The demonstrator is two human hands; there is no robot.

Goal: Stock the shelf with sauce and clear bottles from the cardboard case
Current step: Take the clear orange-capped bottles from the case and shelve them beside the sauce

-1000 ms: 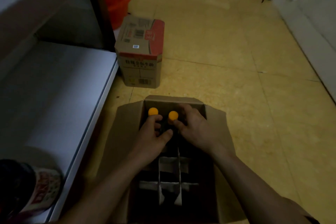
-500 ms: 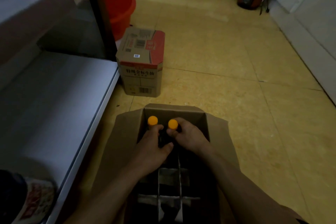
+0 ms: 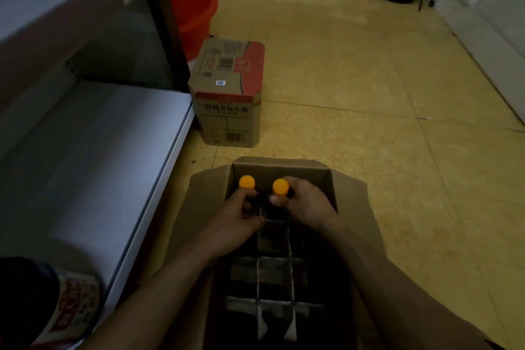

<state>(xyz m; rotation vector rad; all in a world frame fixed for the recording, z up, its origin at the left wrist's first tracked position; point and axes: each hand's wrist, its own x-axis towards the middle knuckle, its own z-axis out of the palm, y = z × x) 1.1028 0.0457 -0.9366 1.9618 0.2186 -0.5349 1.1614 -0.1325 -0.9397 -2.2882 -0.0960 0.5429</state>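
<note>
Gripping two necks in the case's (image 3: 355, 207) far row: left hand (image 3: 235, 224) curled round left bottle (image 3: 246, 182), right hand (image 3: 308, 207) round right bottle (image 3: 280, 187). I see shelf (image 3: 99, 150) edge just beside the left flap, open floor (image 3: 426, 193) right.

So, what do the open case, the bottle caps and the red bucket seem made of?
Case: cardboard, matte brown, with folded flaps and paper dividers. Caps: probably plastic, smooth uniform orange. Bucket: likely plastic, evenly red with a slight sheen.
</note>
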